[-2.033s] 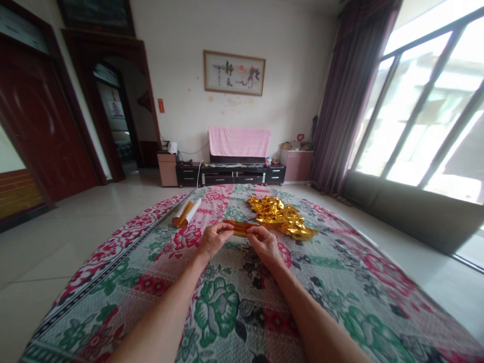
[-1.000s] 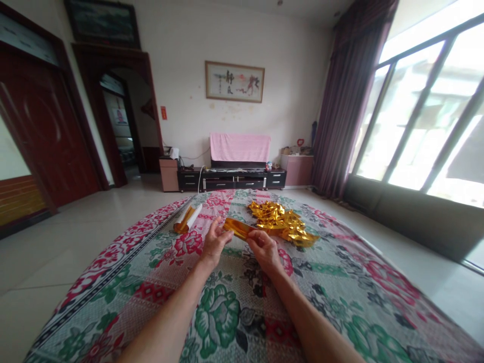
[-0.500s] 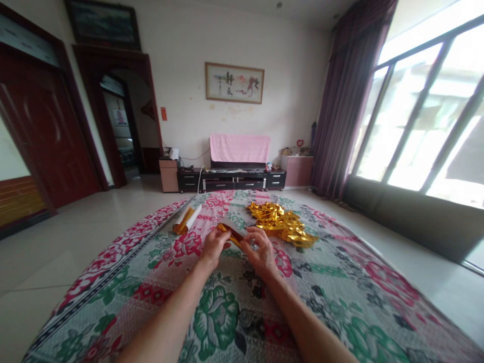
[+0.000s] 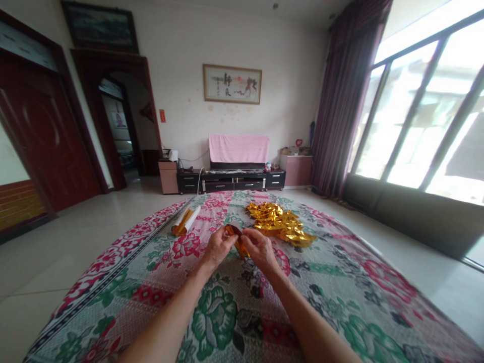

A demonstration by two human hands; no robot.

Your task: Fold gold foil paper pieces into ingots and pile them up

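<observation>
Between my two hands is a sheet of gold foil paper (image 4: 242, 248), bent and shiny, held above the cloth. My left hand (image 4: 220, 245) pinches its left side with thumb and fingers. On the other side my right hand (image 4: 258, 245) grips it near the middle, fingertips close to those of the left. To the right lies a heap of folded gold foil pieces (image 4: 280, 224). A curled stack of gold foil sheets with a white backing (image 4: 186, 221) rests on the cloth to the left.
A flowered cloth (image 4: 215, 317) in red, green and grey covers the round surface before me. Beyond it stands a low black TV cabinet (image 4: 238, 180) with a pink towel (image 4: 239, 148) above. Tall windows (image 4: 423, 111) are on the right, a red door (image 4: 41, 126) on the left.
The foil sheet has been turned and bent between my hands; its pale side no longer shows and gold now hangs below the fingers. My hands have drawn closer together.
</observation>
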